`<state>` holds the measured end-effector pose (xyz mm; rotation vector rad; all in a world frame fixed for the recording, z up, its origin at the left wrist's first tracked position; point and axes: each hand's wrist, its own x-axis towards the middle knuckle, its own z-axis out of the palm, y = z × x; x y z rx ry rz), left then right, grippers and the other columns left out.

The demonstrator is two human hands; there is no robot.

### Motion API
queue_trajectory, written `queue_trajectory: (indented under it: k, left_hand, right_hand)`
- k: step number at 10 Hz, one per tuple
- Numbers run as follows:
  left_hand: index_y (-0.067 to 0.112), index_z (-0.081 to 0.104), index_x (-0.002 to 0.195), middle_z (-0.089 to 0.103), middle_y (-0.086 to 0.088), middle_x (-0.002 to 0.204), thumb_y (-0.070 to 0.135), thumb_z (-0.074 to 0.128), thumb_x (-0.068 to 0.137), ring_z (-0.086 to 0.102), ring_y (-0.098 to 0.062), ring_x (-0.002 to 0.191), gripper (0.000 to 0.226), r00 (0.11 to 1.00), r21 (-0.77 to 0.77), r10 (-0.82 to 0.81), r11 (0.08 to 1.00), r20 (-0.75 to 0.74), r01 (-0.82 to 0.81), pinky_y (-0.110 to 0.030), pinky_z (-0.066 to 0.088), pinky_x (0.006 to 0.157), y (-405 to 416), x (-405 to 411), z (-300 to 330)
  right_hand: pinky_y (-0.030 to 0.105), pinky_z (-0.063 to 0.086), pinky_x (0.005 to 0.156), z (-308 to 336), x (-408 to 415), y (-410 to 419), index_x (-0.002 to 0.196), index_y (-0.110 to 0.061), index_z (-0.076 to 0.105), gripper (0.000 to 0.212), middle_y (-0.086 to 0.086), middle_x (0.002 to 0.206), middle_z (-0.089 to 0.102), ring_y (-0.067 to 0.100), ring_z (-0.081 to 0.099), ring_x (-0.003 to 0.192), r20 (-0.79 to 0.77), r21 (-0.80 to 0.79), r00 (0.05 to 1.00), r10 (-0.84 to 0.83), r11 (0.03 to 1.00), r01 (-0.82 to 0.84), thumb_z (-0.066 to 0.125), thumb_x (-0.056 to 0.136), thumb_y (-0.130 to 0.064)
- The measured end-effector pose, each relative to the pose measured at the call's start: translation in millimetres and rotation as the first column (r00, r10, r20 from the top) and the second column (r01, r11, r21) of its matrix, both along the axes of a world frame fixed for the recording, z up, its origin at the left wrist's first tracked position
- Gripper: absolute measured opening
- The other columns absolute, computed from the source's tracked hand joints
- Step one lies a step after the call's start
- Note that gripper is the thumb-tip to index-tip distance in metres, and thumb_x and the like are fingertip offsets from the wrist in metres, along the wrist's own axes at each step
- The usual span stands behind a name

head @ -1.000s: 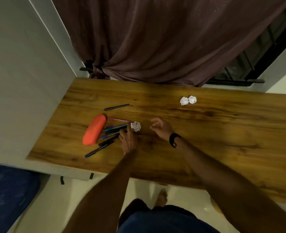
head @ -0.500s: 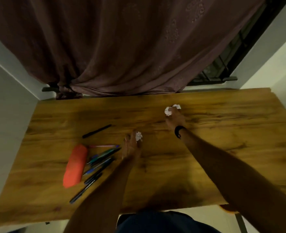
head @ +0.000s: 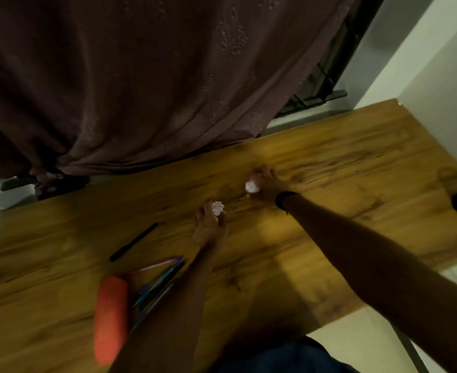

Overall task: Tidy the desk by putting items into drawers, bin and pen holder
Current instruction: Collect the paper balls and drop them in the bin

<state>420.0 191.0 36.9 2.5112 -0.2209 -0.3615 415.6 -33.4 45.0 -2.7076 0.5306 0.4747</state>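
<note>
A person leans over a wooden worktop beneath a dark curtain, both arms stretched forward to gather crumpled paper. The left hand now has its fingers curled round one white paper ball, which a second ago still lay on the wood beside the pens. The right hand, a dark band on its wrist, has travelled from mid-worktop to the far side and closes on the paper wads that lay there as a pair; only one white lump shows clearly in its grip, and whether the second is held too cannot be told through the blur.

Left behind near the front edge are an orange pencil case, a loose bundle of pens just beside it, and a single black pen lying apart.

With the scrap paper in hand, the bin appears to be the next stop, though no bin, drawer or pen holder is in view. The pens and case remain to be sorted, so the tidying looks to be at an early stage.
</note>
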Motion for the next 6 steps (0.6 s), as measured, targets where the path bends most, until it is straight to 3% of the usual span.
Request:
queue_trajectory:
  k: [1, 2, 3, 4, 5, 6]
  left_hand:
    - [0.027, 0.035, 0.141, 0.041, -0.01, 0.143, 0.046, 0.051, 0.092, 0.049, -0.034, 0.122, 0.055, 0.998, -0.037, -0.035, 0.999, -0.058, 0.033, -0.042, 0.046, 0.09, -13, -8, 1]
    - [0.027, 0.04, 0.132, 0.053, -0.009, 0.131, 0.069, 0.048, 0.081, 0.057, -0.031, 0.113, 0.066, 0.975, -0.241, -0.076, 0.97, -0.211, 0.024, -0.044, 0.051, 0.091, -36, -15, -18]
    - [0.015, 0.05, 0.121, 0.062, -0.013, 0.119, 0.049, 0.062, 0.08, 0.062, -0.031, 0.105, 0.055, 0.917, -0.405, -0.121, 0.913, -0.381, -0.048, -0.045, 0.052, 0.09, -68, -37, -22]
    - [0.012, 0.054, 0.111, 0.062, -0.01, 0.11, 0.03, 0.059, 0.093, 0.06, -0.027, 0.101, 0.026, 0.849, -0.454, -0.234, 0.891, -0.473, -0.007, -0.034, 0.047, 0.083, -94, -82, 21]
    - [0.007, 0.056, 0.128, 0.057, -0.013, 0.131, 0.035, 0.046, 0.099, 0.054, -0.028, 0.121, 0.041, 0.781, -0.443, -0.362, 0.888, -0.509, 0.122, -0.025, 0.04, 0.089, -121, -136, 29]
    - [0.012, 0.054, 0.134, 0.054, -0.007, 0.137, 0.049, 0.045, 0.096, 0.051, -0.024, 0.128, 0.053, 0.719, -0.409, -0.394, 0.897, -0.572, 0.167, -0.024, 0.039, 0.09, -146, -196, 19]
  right_hand:
    - [0.046, 0.04, 0.101, -14, -50, 17, 0.136, -0.018, 0.045, 0.059, 0.015, 0.144, 0.035, 0.036, 0.038, 0.126, 0.094, 0.119, 0.987, -0.129, 0.986, 0.117, 0.061, 0.088, -0.047]
    - [0.038, 0.045, 0.086, -9, -92, 24, 0.111, -0.03, 0.058, 0.025, -0.006, 0.111, 0.059, 0.015, 0.057, 0.098, 0.176, 0.562, 0.883, -0.436, 0.781, 0.274, 0.053, 0.093, -0.045]
    - [0.03, 0.043, 0.062, 24, -122, 28, 0.1, -0.025, 0.055, 0.022, -0.005, 0.079, 0.053, 0.014, 0.053, 0.068, -0.051, 0.802, 0.656, -0.753, 0.361, 0.476, 0.051, 0.093, -0.046]
    - [0.032, 0.045, 0.055, 32, -167, 23, 0.106, -0.013, 0.047, 0.017, 0.011, 0.083, 0.052, 0.027, 0.055, 0.066, -0.096, 0.848, 0.589, -0.802, 0.244, 0.471, 0.051, 0.098, -0.028]
    - [0.029, 0.048, 0.056, 35, -224, 11, 0.112, -0.02, 0.052, 0.018, 0.011, 0.096, 0.059, 0.021, 0.058, 0.073, -0.137, 0.88, 0.542, -0.829, 0.149, 0.451, 0.056, 0.096, -0.027]
    - [0.025, 0.05, 0.05, 38, -295, -5, 0.109, -0.031, 0.057, 0.029, 0.002, 0.093, 0.065, 0.016, 0.06, 0.072, -0.148, 0.876, 0.509, -0.848, 0.126, 0.465, 0.067, 0.086, -0.045]
